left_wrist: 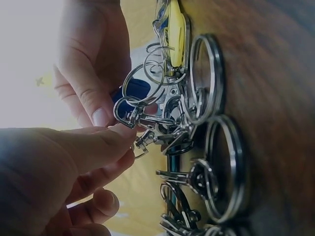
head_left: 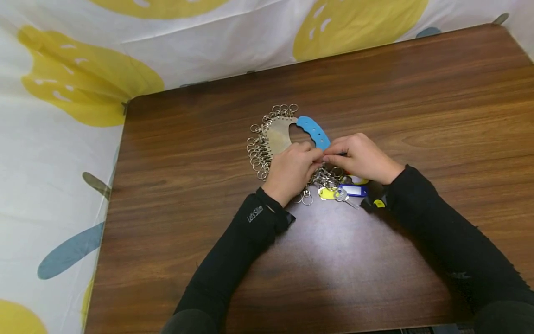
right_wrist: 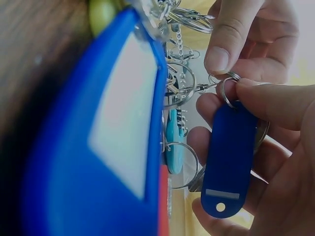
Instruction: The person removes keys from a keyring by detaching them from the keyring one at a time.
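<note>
A metal key-holder plate with a blue grip lies mid-table, fringed with several split rings and clasps. Both hands meet over its near edge. My left hand pinches a small snap clasp between thumb and forefinger. My right hand holds a dark blue key tag by its ring, right against that clasp. In the right wrist view the left hand's thumb sits just above the ring.
Below the hands on the wooden table lie a yellow tag, a blue tag with a white label, a key and a black tag. A white cloth with yellow shapes hangs behind and to the left.
</note>
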Demonstrator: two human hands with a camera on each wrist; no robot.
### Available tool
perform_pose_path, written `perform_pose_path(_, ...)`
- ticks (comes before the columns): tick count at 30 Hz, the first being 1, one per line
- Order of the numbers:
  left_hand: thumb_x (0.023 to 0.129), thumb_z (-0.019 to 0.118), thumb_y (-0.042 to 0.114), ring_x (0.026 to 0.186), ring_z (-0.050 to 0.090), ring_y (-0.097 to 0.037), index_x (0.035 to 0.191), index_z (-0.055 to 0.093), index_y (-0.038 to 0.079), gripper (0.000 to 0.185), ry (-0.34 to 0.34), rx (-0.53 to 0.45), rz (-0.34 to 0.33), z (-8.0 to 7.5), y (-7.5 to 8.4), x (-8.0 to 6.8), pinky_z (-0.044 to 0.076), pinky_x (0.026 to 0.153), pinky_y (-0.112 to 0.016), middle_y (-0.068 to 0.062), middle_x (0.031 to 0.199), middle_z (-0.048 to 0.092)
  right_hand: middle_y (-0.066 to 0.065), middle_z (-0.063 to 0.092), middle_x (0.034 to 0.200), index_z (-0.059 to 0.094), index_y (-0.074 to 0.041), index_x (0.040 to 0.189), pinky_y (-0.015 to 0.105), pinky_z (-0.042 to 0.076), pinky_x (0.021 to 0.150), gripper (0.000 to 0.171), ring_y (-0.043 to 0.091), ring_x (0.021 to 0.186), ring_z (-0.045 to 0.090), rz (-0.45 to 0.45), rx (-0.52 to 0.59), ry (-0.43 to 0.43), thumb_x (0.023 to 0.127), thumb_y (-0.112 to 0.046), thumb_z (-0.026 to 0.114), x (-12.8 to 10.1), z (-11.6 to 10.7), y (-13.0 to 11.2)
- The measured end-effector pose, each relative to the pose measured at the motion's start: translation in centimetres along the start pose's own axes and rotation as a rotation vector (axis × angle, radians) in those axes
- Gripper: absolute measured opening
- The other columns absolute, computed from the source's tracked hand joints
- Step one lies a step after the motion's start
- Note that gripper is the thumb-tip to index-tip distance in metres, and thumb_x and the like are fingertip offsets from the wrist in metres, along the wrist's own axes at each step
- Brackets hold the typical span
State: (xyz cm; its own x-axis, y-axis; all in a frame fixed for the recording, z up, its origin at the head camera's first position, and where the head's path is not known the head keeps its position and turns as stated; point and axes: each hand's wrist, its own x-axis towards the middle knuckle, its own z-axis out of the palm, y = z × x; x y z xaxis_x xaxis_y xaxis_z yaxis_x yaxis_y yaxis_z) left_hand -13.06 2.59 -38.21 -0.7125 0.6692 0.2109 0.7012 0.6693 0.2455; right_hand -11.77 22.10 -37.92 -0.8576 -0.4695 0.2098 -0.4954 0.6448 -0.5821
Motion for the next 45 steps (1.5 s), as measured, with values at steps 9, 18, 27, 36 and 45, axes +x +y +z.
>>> perform_pose_path(9,0.091,0.062,0.031,0.079,0.060,-0.013,0.086,0.064,0.022,0.011,-0.010,0.007,-0.007,0.1,0.0,0.1,0.050,0.061,-0.029,0.006,0.085,0.063,0.002,0.072,0.089,0.075,-0.009,0.095,0.022,0.045,0.065,0.013,0.005,0.070,0.058,0.034,0.018,-0.023,0.089,-0.009,0.064,-0.1,0.1,0.1)
perform_pose_path(18,0.092,0.061,0.030,0.085,0.061,-0.013,0.090,0.067,0.022,0.011,-0.063,-0.043,-0.071,-0.2,0.2,0.2,0.050,0.068,-0.029,0.006,0.089,0.066,0.003,0.072,0.086,0.076,-0.009,0.094,0.024,0.044,0.064,0.013,0.007,0.068,0.057,0.060,-0.001,0.001,0.090,-0.010,0.063,0.0,-0.1,0.0)
perform_pose_path(27,0.092,0.061,0.029,0.083,0.061,-0.013,0.090,0.068,0.022,0.010,-0.069,-0.044,-0.076,-0.1,0.1,0.2,0.051,0.068,-0.030,0.005,0.087,0.066,0.009,0.074,0.092,0.075,-0.006,0.096,0.031,0.048,0.069,0.014,0.020,0.081,0.067,0.178,-0.020,0.010,0.089,-0.012,0.065,-0.1,-0.8,0.5)
perform_pose_path(36,0.092,0.061,0.029,0.083,0.060,-0.012,0.089,0.068,0.022,0.010,-0.077,-0.047,-0.102,0.0,0.0,0.1,0.050,0.068,-0.028,0.006,0.087,0.065,0.012,0.074,0.094,0.075,-0.004,0.098,0.029,0.046,0.065,0.015,0.021,0.081,0.066,0.246,-0.079,0.056,0.088,-0.012,0.066,-0.2,-2.3,1.6)
perform_pose_path(45,0.093,0.060,0.029,0.083,0.060,-0.012,0.090,0.068,0.023,0.011,-0.070,-0.044,-0.105,0.0,0.0,0.0,0.050,0.068,-0.027,0.006,0.088,0.066,0.013,0.074,0.094,0.075,-0.006,0.096,0.015,0.037,0.060,0.019,-0.012,0.069,0.049,0.356,-0.134,0.192,0.090,-0.020,0.064,-1.4,-5.8,3.4)
